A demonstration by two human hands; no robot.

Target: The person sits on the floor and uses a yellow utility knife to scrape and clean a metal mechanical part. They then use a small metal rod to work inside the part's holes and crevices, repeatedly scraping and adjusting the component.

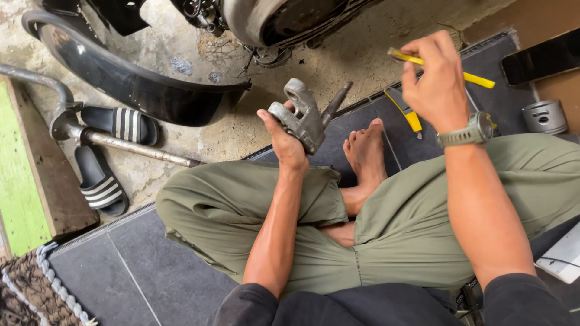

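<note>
I sit cross-legged on dark floor tiles in olive trousers. My left hand (283, 140) grips a grey cast-metal engine part (300, 116) with a round eye at its top and a thin rod sticking out to the right. My right hand (436, 78), with a grey watch on the wrist, is raised above my knee and closed on a yellow-handled tool (477, 79) that pokes out on both sides of the fist. The two hands are apart, the metal part roughly a hand's width left of the yellow tool.
A yellow-and-grey utility knife (406, 110) lies on the tile by my bare foot (365, 154). A grey piston (545, 116) and a dark phone (541, 57) are at right. A black fender (130, 81), metal pipe (121, 142), striped sandals (99, 181) and motorcycle underside (272, 24) lie ahead.
</note>
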